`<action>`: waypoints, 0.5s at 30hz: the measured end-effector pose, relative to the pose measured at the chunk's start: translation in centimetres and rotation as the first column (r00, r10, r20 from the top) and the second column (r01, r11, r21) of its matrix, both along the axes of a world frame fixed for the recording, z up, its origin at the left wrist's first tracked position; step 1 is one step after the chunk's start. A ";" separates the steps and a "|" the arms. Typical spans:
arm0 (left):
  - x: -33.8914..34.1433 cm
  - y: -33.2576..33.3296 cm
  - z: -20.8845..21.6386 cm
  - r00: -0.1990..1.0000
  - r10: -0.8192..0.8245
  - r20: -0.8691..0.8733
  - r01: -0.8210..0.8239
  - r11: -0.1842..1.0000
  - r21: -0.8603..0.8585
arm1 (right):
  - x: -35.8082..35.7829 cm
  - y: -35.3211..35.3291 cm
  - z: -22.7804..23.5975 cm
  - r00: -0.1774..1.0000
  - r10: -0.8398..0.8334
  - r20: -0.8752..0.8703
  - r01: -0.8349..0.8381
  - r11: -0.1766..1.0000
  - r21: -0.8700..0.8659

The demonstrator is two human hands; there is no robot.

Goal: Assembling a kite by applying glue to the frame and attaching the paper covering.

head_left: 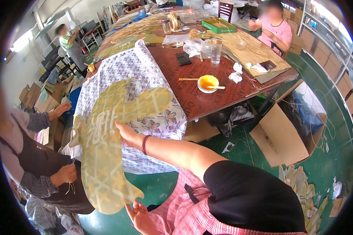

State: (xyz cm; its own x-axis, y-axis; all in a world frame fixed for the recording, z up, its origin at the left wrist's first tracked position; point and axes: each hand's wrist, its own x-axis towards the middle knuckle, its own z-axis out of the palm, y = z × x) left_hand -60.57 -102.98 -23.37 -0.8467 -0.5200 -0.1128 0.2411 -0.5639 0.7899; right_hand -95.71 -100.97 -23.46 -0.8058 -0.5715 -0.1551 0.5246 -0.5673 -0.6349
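A large, flat, curved yellow-green panel (106, 168) hangs in front of me, with pale crossing strips and white line shapes on it. My right hand (127, 135), with a red band at the wrist, is closed on the panel's inner edge. Below, my left hand (142, 219) has its fingers apart, with the fingertips close to the panel's lower tip; whether they touch it I cannot tell. Behind the panel, a patterned white cloth (153, 74) drapes over the table edge. At the left, a co-worker's hand (64, 175) holds thin strands.
On the red-brown table (188, 88) stand a bowl of orange paste (210, 83) with a brush and a clear jar (216, 51). An open carton (276, 137) sits on the floor at the right. Another person (276, 31) sits at the table's far right.
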 end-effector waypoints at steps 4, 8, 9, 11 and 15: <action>1.5 -0.3 -0.2 0.999 -0.039 0.030 0.041 0.997 -0.069 | -0.8 0.0 3.8 0.991 0.085 -0.108 -0.091 0.995 -0.051; 2.0 0.2 0.2 0.999 0.004 0.054 -0.004 1.000 0.010 | -4.5 0.8 4.6 0.947 0.145 -0.288 -0.125 0.989 0.084; 2.6 -0.1 -0.2 0.999 -0.020 0.047 0.019 0.999 0.030 | -4.4 1.2 5.7 0.946 0.165 -0.279 -0.128 0.981 0.146; 2.9 -0.2 -0.8 0.999 -0.014 0.044 0.013 1.000 0.019 | -5.6 2.0 6.8 0.952 0.157 -0.264 -0.128 0.984 0.123; 4.5 -0.7 -1.0 0.998 -0.045 0.050 0.045 0.999 -0.013 | -4.6 1.7 10.9 0.960 0.169 -0.224 -0.119 0.968 0.221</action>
